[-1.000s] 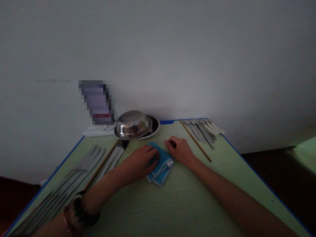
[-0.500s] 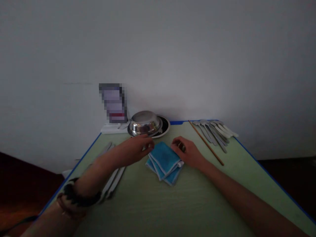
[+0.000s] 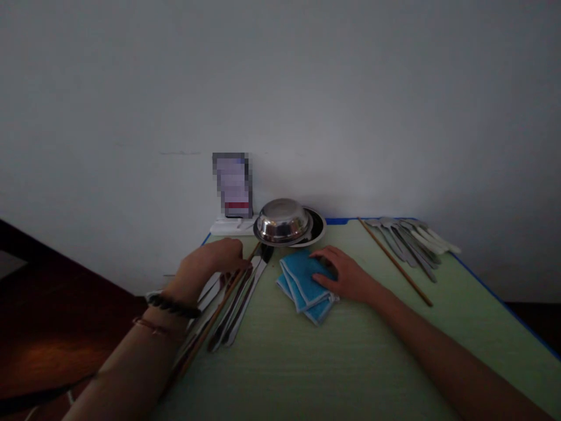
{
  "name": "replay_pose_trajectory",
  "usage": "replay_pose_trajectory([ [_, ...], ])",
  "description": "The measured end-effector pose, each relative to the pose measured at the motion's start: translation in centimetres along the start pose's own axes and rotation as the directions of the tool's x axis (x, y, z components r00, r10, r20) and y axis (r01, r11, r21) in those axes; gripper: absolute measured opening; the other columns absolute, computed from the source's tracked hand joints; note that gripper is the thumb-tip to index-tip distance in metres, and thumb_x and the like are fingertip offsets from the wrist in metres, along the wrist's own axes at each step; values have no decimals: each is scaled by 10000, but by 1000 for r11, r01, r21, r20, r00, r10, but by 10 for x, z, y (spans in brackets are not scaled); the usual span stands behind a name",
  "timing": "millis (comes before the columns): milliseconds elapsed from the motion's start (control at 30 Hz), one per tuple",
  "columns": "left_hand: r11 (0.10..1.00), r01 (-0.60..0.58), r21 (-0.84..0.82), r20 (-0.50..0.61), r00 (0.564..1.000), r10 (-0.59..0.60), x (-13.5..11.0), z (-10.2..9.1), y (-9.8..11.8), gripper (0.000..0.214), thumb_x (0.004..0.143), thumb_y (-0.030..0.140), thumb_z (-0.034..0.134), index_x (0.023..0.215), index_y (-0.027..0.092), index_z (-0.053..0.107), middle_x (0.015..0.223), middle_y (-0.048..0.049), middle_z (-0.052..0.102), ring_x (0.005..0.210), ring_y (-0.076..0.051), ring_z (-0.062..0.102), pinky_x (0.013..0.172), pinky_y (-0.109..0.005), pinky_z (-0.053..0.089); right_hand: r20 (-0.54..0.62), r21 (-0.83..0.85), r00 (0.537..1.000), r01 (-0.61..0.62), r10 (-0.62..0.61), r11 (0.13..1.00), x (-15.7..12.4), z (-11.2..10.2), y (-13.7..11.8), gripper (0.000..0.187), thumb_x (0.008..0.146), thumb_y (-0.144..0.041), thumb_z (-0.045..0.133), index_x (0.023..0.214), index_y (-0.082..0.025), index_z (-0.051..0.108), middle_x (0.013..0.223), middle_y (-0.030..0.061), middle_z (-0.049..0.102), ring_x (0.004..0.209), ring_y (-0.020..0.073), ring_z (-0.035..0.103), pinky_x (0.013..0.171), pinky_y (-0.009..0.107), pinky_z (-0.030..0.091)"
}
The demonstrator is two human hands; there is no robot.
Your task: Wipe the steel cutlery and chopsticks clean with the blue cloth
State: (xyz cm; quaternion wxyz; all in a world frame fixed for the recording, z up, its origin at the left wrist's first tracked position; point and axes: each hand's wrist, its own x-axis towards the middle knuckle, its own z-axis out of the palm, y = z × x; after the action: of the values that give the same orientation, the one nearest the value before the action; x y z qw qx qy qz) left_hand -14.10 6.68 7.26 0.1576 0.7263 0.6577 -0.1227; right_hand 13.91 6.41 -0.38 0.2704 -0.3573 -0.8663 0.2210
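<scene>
My left hand (image 3: 223, 257) reaches over the cutlery on the left of the table, its fingers closed on a brown wooden chopstick (image 3: 219, 307) that slants across the knives and forks. Partly hidden under that hand and forearm are several metal utensils (image 3: 245, 310). My right hand (image 3: 346, 275) rests at the right side of a folded blue cloth (image 3: 302, 272) with pale edging. Its thumb and fingers are curved and apart, touching the cloth without gripping it.
Behind the cloth, an upturned steel bowl (image 3: 284, 221) lies partly over a dark round plate (image 3: 319, 228). A blurred-out phone (image 3: 234, 187) stands on a white holder (image 3: 230, 227). At the right are another chopstick (image 3: 394, 263) and several spoons (image 3: 409, 245). A wall (image 3: 307, 117) rises behind the table.
My left hand has moved from the cloth's left corner to the chopstick and cutlery. My right hand's fingers have spread over the cloth. The view has turned left.
</scene>
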Motion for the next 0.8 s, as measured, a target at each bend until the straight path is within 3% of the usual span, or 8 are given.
replay_pose_trajectory([
  [133,1000,-5,-2,7,1000,5,4,4,4,270,693,317,498,491,158,577,598,-93,670,525,-176,589,534,-259,422,-5,22,1000,4,-4,1000,-1,-2,-2,353,799,-316,560,1132,-205,524,1091,84,540,975,180,533,878,349,433],
  [300,999,-28,-32,-9,1000,28,4,-2,1,326,721,361,447,504,158,580,612,-103,652,583,-202,597,606,-299,439,-10,17,1000,-2,2,1000,-1,-1,-1,324,810,-306,546,1118,-207,539,1072,84,558,963,183,532,875,360,433],
  [433,994,-21,-106,8,1000,22,-5,-12,-2,398,762,385,366,473,166,532,521,-91,605,462,-184,546,506,-298,437,-9,13,1000,-3,3,1000,-2,1,2,319,815,-309,538,1118,-208,541,1066,82,567,961,184,533,873,369,434],
  [600,977,-16,-214,24,999,22,-18,-23,-5,389,785,381,334,511,167,508,575,-89,637,436,-153,552,441,-250,443,-39,-41,996,81,-82,996,0,-5,-1,286,797,-280,566,1075,-213,576,1103,92,531,1039,196,498,920,376,409],
  [700,961,-47,-272,-52,998,34,-27,-32,0,372,810,381,316,541,178,472,533,-67,604,424,-151,546,442,-256,450,137,-131,978,177,-159,975,0,-18,-12,329,773,-395,593,1055,-225,605,1103,82,552,1059,218,484,947,391,381],
  [800,922,-167,-348,-183,977,108,-35,-36,21,301,837,382,319,635,193,437,501,-12,559,413,-143,543,433,-248,446,304,-192,944,189,-124,963,0,-26,-26,633,644,-522,670,1181,-216,534,1165,98,546,1065,267,497,927,423,391],
])
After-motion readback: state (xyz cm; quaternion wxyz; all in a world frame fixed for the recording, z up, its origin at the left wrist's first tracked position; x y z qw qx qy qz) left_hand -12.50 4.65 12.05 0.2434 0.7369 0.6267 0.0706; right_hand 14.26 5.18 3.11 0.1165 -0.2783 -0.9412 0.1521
